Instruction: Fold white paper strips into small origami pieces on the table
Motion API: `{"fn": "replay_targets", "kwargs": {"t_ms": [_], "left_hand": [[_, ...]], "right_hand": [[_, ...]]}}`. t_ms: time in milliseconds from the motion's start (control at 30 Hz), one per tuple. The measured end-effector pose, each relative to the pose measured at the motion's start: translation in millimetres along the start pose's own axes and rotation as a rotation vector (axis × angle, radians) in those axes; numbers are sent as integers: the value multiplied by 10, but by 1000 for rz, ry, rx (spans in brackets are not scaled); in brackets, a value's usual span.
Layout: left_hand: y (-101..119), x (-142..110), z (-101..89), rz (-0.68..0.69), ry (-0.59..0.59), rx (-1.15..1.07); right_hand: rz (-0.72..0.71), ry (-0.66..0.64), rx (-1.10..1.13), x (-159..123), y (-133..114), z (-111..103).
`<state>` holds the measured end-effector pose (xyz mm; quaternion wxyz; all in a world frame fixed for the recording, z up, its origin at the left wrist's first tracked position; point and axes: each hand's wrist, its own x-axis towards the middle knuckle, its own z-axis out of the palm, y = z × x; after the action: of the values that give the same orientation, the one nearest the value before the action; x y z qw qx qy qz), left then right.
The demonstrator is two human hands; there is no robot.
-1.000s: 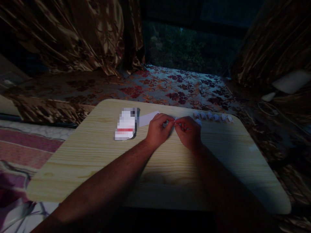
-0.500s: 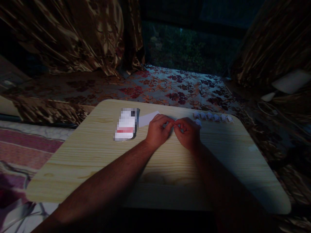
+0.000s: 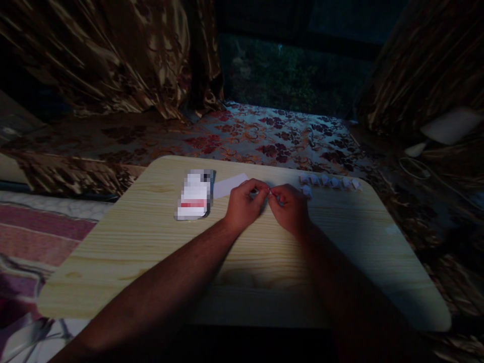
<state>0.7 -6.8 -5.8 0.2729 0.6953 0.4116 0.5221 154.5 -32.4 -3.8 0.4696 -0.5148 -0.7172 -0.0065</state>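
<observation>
My left hand [image 3: 244,206] and my right hand [image 3: 289,206] meet fingertip to fingertip over the far middle of a light wooden table [image 3: 159,252]. Both pinch a small pale folded paper piece [image 3: 264,190] between thumb and fingers; most of it is hidden by the fingers. A white paper strip [image 3: 229,185] lies just behind my left hand. A row of several small folded white paper pieces [image 3: 328,181] lies to the right of my right hand near the far edge.
A blurred white and red packet [image 3: 193,200] lies left of my left hand. A floral cloth [image 3: 264,136] covers the surface beyond the table, with patterned curtains [image 3: 113,55] and a dark window behind. A white cable [image 3: 416,169] lies at the right.
My two hands have drawn slightly closer together and shifted their fingers on the small paper piece. The view has tilted a little.
</observation>
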Motion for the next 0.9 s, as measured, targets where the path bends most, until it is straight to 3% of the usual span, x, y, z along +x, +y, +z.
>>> {"fn": "replay_targets", "kwargs": {"t_ms": [900], "left_hand": [[-9,77,14,-271,-2,-352]], "right_hand": [[40,28,88,27,52,29]]}}
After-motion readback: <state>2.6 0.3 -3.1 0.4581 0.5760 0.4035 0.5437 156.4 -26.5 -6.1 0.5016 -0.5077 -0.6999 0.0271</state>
